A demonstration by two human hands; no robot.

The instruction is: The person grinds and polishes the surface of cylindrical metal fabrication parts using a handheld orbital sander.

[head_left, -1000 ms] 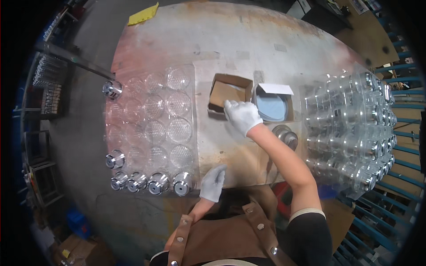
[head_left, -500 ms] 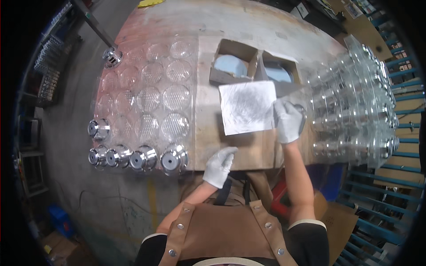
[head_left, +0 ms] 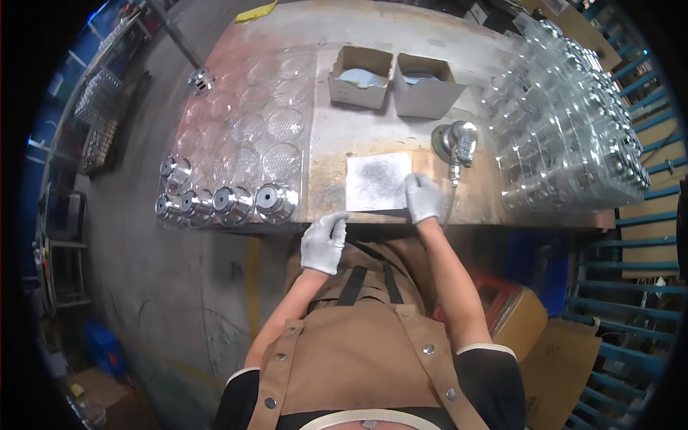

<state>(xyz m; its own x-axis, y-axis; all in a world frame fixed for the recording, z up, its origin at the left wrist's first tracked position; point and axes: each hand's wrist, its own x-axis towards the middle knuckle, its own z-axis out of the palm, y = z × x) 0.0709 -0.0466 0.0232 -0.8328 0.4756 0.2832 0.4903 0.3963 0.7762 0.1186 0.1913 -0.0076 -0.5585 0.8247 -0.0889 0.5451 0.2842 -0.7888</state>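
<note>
A white sheet with a grey smudged middle is low over the front of the table. My right hand, in a white glove, pinches its right edge. My left hand, also gloved, hovers by the table's front edge, left of the sheet. Its fingers are loosely bent, the thumb stands apart, and nothing shows in it. An air sander with a round pad and a hose lies just beyond my right hand. Farther back stand two open cardboard boxes holding pale blue round discs.
On the left a clear plastic tray with round hollows carries several shiny metal cups along its near and left edges. Stacked clear trays full of metal parts rise on the right. A yellow object lies at the far edge.
The sheet has come down and nearer to me with my right hand, uncovering the boxes. The sander now shows on the table. My left hand has shifted slightly left; the head view has shifted.
</note>
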